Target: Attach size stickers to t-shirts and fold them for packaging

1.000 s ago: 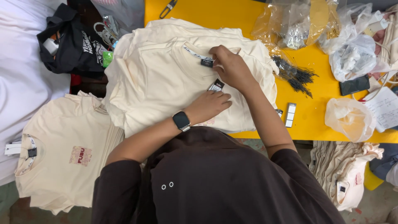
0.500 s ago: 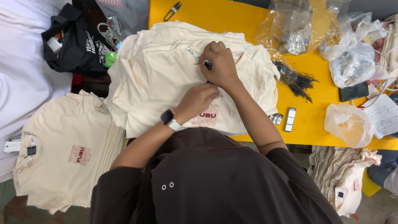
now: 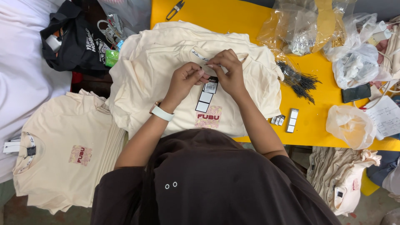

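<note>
A stack of cream T-shirts point(image 3: 158, 79) with a pink chest print lies on the yellow table point(image 3: 233, 16). Both hands meet at the neckline of the top shirt. My left hand point(image 3: 185, 79), a pale watch on its wrist, pinches the top of a black-and-white hang tag point(image 3: 206, 96) that lies down the shirt's chest. My right hand point(image 3: 229, 71) pinches the same spot at the collar from the other side, fingertips touching the left hand's.
Another pile of tagged cream shirts point(image 3: 62, 150) lies at lower left. A black bag point(image 3: 71, 41) sits upper left. Black tag fasteners point(image 3: 300, 81), loose tags point(image 3: 291, 120), plastic bags point(image 3: 354, 62), a phone point(image 3: 356, 92) and snips point(image 3: 177, 8) lie on the table.
My left hand has moved up from the shirt's chest to the collar, joining the right. The hang tag now lies in view down the shirt front.
</note>
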